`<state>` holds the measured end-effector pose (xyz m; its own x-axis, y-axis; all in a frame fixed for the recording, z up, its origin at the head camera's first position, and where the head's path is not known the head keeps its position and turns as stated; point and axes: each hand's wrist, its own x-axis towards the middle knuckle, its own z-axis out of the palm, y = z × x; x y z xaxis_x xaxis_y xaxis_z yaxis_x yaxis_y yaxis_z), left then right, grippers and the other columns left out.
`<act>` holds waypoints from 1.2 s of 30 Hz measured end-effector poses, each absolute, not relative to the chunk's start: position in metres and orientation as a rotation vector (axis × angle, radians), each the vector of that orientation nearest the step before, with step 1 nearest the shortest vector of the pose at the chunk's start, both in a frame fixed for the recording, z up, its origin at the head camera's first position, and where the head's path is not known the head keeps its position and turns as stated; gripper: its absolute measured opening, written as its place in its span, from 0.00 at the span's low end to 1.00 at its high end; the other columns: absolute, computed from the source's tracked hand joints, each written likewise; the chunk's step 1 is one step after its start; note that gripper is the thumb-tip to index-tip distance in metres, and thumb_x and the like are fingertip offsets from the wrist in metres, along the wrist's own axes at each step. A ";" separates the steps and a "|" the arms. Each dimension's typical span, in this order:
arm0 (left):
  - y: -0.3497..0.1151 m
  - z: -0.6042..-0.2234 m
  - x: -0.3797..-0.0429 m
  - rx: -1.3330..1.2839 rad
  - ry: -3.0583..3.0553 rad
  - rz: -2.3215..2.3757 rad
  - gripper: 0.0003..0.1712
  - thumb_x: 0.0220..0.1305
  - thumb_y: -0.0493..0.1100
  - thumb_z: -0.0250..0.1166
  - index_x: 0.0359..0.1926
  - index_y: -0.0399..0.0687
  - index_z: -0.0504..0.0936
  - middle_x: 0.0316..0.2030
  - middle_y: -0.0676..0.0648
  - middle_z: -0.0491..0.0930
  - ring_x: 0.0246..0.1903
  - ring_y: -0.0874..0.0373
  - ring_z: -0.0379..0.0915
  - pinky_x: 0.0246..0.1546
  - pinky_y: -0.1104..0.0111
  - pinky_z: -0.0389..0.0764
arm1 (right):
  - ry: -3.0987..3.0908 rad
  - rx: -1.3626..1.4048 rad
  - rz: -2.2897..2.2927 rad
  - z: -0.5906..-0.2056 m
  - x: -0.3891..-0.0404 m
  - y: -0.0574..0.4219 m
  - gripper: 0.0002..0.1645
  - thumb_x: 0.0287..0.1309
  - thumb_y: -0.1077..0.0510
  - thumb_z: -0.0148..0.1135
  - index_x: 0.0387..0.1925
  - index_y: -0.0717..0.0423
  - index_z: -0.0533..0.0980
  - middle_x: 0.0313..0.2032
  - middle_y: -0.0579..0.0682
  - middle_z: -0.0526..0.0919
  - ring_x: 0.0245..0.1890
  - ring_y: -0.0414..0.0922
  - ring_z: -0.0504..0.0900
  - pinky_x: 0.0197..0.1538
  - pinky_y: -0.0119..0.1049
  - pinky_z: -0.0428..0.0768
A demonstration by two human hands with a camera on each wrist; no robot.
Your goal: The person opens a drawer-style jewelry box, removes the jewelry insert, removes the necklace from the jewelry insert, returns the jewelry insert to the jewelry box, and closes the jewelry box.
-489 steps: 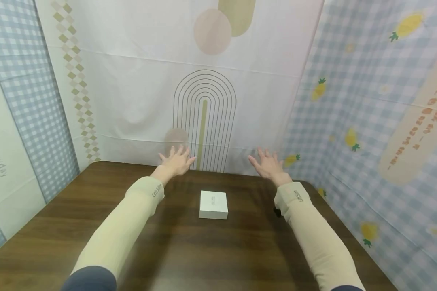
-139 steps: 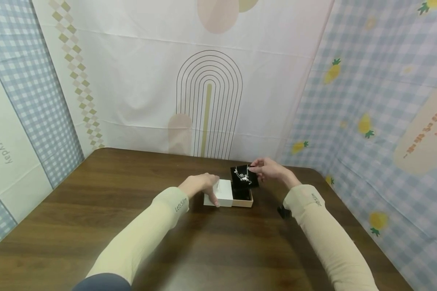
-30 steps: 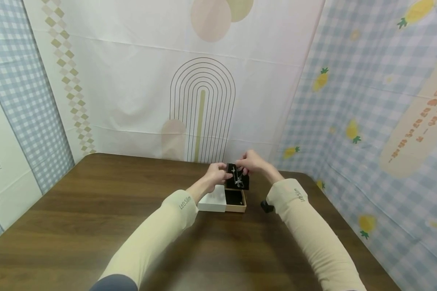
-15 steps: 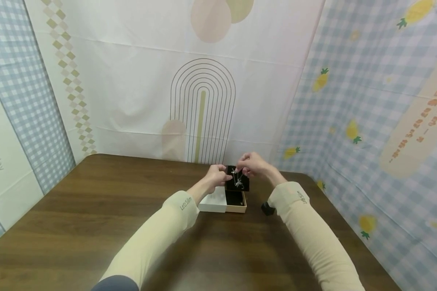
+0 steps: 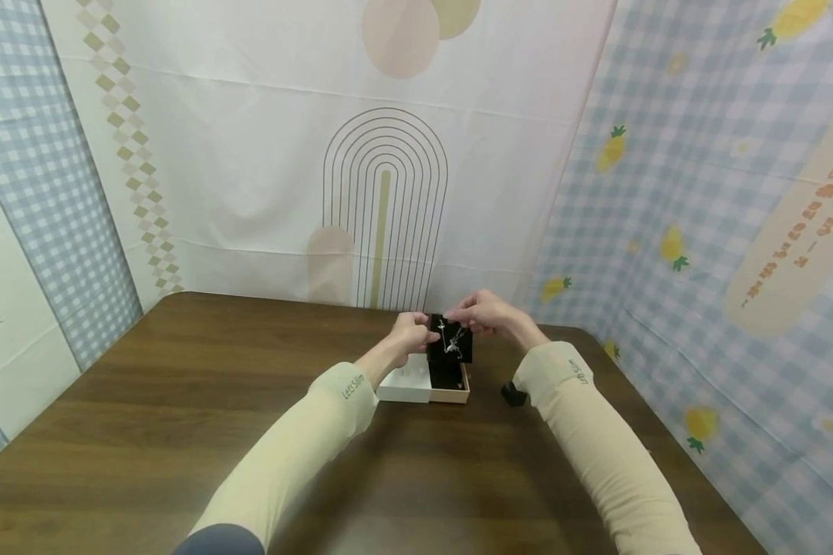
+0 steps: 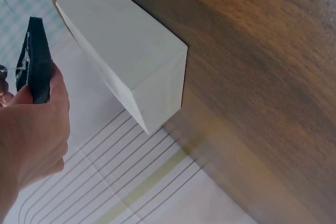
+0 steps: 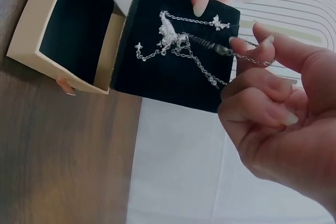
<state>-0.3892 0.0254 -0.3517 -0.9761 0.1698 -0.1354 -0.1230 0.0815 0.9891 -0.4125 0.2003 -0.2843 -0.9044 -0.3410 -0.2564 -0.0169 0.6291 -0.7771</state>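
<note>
Left hand (image 5: 408,331) being clamped on a black pad (image 5: 456,357), silver chain (image 7: 199,65) being pinched by right hand (image 5: 484,311)

Beyond the left edge of the wooden table (image 5: 180,432), a blue-checked cloth (image 5: 48,154) is being displayed; behind the far edge, a white cloth (image 5: 271,193) is being shown. Near that far edge, slightly right of its middle, a white box sleeve (image 5: 406,387) is being borne, with a tan drawer (image 5: 450,398) being exposed at its right end. Above them, the pad's left margin is being pinched between left thumb and fingers. The pad is being held tilted, close to the drawer's far side; whether the rim is being touched cannot be told. Across its black face the chain is being carried, with a glittering pendant (image 7: 168,31). One stretch is being lifted off the pad, pinched between right thumb and forefinger, the other right fingers being curled. Just beside the right cuff (image 5: 551,370), a black object (image 5: 514,394) is being glimpsed, its kind unclear. Past the table's right edge, a pineapple-print cloth (image 5: 597,231) is being displayed.
</note>
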 end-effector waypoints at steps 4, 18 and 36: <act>0.026 -0.352 -0.389 0.044 2.133 1.992 0.33 0.61 0.29 0.62 0.66 0.34 0.64 0.68 0.34 0.61 0.58 0.41 0.74 0.59 0.57 0.76 | 2.522 -0.297 -1.121 -0.285 -0.412 0.199 0.16 0.64 0.52 0.61 0.42 0.62 0.81 0.17 0.44 0.71 0.12 0.36 0.59 0.21 0.31 0.60; 0.030 -0.356 -0.388 0.073 2.159 1.947 0.26 0.60 0.28 0.62 0.60 0.33 0.70 0.60 0.35 0.70 0.54 0.45 0.76 0.55 0.59 0.80 | 2.563 -0.278 -1.268 -0.281 -0.413 0.200 0.18 0.67 0.58 0.54 0.48 0.69 0.77 0.16 0.43 0.72 0.13 0.35 0.63 0.19 0.27 0.63; 0.034 -0.363 -0.386 0.062 2.145 1.886 0.32 0.61 0.28 0.60 0.67 0.34 0.64 0.60 0.35 0.72 0.44 0.53 0.77 0.34 0.73 0.76 | 2.534 -0.211 -1.503 -0.272 -0.412 0.208 0.13 0.65 0.58 0.56 0.43 0.65 0.77 0.16 0.42 0.71 0.13 0.35 0.63 0.19 0.27 0.62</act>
